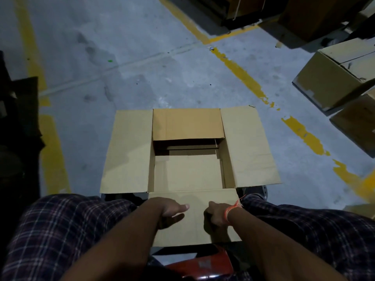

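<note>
An open cardboard box [188,173] stands on the floor between my knees, all its top flaps folded outward and nothing visible inside. Both my hands lie on the near flap [194,230], which points toward me. My left hand [172,211] rests on the flap with its thumb stretched to the right and its fingers lying loosely along the cardboard. My right hand [217,214], with an orange thread at the wrist, presses on the flap with its fingers curled under, and I see nothing in it.
I sit on a red stool [203,264], my checked trouser legs either side of the box. The grey concrete floor [142,67] has yellow lines. Closed cardboard boxes [334,78] sit at the right, more stacked at the top right. Dark objects stand at the left edge.
</note>
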Demonstrator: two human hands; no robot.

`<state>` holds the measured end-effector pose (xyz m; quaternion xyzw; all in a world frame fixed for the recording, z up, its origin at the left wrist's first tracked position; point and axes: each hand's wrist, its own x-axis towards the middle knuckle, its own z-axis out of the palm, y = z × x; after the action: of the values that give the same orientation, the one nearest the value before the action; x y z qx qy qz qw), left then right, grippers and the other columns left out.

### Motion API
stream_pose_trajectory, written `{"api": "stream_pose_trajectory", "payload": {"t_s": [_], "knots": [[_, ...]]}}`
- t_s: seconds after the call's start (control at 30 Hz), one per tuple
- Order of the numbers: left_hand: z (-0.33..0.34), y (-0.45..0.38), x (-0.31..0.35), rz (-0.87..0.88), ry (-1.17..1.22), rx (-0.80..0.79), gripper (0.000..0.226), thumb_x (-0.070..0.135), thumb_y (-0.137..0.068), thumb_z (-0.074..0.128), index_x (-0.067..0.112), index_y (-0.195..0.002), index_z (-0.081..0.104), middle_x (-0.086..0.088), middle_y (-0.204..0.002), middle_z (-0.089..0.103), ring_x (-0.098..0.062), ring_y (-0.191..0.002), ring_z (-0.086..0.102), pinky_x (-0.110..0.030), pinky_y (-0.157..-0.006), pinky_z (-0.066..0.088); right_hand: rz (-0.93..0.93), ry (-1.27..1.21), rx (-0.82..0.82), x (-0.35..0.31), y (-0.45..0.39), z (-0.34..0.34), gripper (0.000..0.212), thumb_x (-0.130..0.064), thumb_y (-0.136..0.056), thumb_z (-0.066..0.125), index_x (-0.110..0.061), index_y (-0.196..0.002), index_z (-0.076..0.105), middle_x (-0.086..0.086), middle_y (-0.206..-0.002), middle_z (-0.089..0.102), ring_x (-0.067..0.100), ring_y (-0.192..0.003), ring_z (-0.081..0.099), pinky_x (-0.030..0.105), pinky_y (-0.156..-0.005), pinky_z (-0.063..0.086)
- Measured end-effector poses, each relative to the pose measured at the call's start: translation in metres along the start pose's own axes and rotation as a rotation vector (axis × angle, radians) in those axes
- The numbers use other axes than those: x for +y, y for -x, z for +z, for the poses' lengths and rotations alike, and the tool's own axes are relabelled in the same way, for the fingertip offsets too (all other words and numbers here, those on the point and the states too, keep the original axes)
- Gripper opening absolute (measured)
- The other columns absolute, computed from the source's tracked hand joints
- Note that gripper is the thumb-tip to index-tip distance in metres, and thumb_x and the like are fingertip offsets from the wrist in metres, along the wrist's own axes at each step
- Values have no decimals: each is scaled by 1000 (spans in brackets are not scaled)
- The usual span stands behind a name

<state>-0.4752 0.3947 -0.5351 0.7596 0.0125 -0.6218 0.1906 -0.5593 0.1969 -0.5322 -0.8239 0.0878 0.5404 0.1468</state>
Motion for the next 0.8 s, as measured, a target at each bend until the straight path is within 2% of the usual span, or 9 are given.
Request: {"api": "stream_pose_trajectory", "payload": {"t_s": [0.07, 0.13, 0.2, 0.27, 0.33, 0.4, 0.47, 0.6, 0.8], "knots": [[-4, 1, 2, -13, 144, 7, 73, 60, -101, 48, 4, -149, 45, -14, -151, 51, -26, -119, 64, -10, -35, 39, -38, 11, 13, 2, -6, 2, 49, -9, -94, 46, -13, -142, 50, 10, -139, 43, 37, -128, 49, 44, -105, 43], [-10, 2, 2, -1, 266, 6, 86, 70, -94, 50, 6, -151, 43, -5, -141, 57, -18, -101, 69, -16, -59, 51, -59, -34, 45, 4, -10, 0, 46, -9, -94, 46, -13, -139, 54, 10, -137, 47, 34, -128, 50, 41, -105, 42], [-15, -2, 1, 46, 341, 27, 94, 77, -88, 51, 10, -153, 42, -3, -144, 57, -20, -115, 64, -26, -90, 51, -72, -192, 138, 5, -13, -5, 39, -11, -95, 47, -14, -131, 60, 8, -137, 55, 31, -130, 51, 36, -106, 41], [-18, -6, 5, 115, 562, 73, 85, 70, -93, 52, 11, -154, 41, -5, -149, 53, -20, -120, 59, -33, -103, 45, -90, -464, 260, 5, -19, -11, 37, -22, -100, 51, -15, -135, 60, 6, -143, 56, 28, -134, 49, 32, -110, 38], [-26, -8, 13, 176, 768, 93, 73, 69, -97, 46, 16, -148, 48, -8, -141, 59, -24, -115, 58, -37, -99, 44, -68, -959, 338, 3, -26, -23, 38, -22, -102, 56, -13, -139, 57, 8, -142, 57, 27, -127, 56, 27, -97, 49], [-36, -18, 20, 214, 946, 90, 70, 69, -99, 40, 18, -145, 50, -7, -139, 61, -30, -122, 60, -43, -104, 45, -86, -1522, 328, -5, -29, -38, 36, -5, -102, 50, -8, -137, 56, 12, -134, 60, 26, -110, 63, 25, -75, 55], [-43, -31, 25, 221, 1154, 78, 72, 68, -100, 35, 16, -148, 47, -8, -143, 60, -32, -127, 59, -49, -114, 41, -133, -1870, 301, -8, -36, -52, 42, 3, -98, 43, -8, -138, 52, 12, -133, 62, 26, -115, 62, 33, -85, 54], [-48, -61, 38, 261, 1618, 24, 79, 69, -99, 38, 6, -146, 49, -15, -134, 66, -33, -121, 64, -48, -113, 42, -142, -2206, 301, -8, -68, -69, 52, 4, -95, 39, -4, -147, 43, 17, -136, 62, 31, -125, 60, 43, -108, 44], [-57, -119, 60, 302, 2029, -56, 86, 70, -96, 42, -1, -144, 47, -25, -131, 65, -39, -126, 60, -50, -116, 38, -150, -2610, 272, -6, -130, -97, 58, 5, -85, 43, 1, -142, 46, 24, -131, 64, 37, -126, 59, 47, -113, 40]]}}
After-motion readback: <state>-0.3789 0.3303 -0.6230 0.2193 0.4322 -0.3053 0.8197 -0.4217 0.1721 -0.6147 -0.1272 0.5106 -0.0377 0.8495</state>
